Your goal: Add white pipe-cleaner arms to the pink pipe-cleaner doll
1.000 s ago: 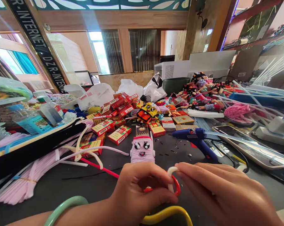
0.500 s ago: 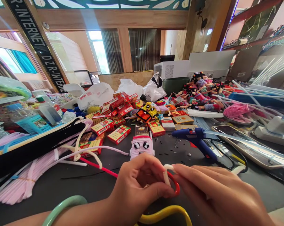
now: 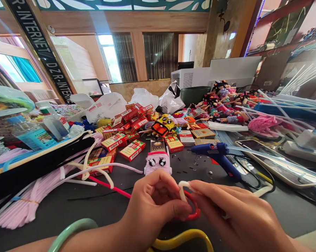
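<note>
My left hand [image 3: 158, 199] is closed, thumb and fingers pinching a white pipe cleaner [image 3: 182, 190] and a red pipe cleaner [image 3: 194, 206] that curve between the hands. With its fingertips pressed together, my right hand [image 3: 234, 206] grips the other end of the white one, which is bent into a small arch. Part of both stems is hidden by the fingers. Just beyond my left hand is a pink fuzzy figure [image 3: 158, 162] with black eyes. Below the hands, a yellow curved strip [image 3: 184, 238] lies near the bottom edge.
A blue glue gun [image 3: 218, 157] lies at right, beside a phone [image 3: 273, 157]. Cigarette boxes [image 3: 133, 148] pile up in the middle, near a yellow-orange fuzzy figure [image 3: 163, 126]. Pink pipe cleaners [image 3: 29, 199] are bundled at left. Dolls [image 3: 223, 105] heap at back right.
The white pipe cleaner's arch has tightened and shifted slightly left and up. More of the red loop shows below. My right hand has moved a little left; the surroundings look the same.
</note>
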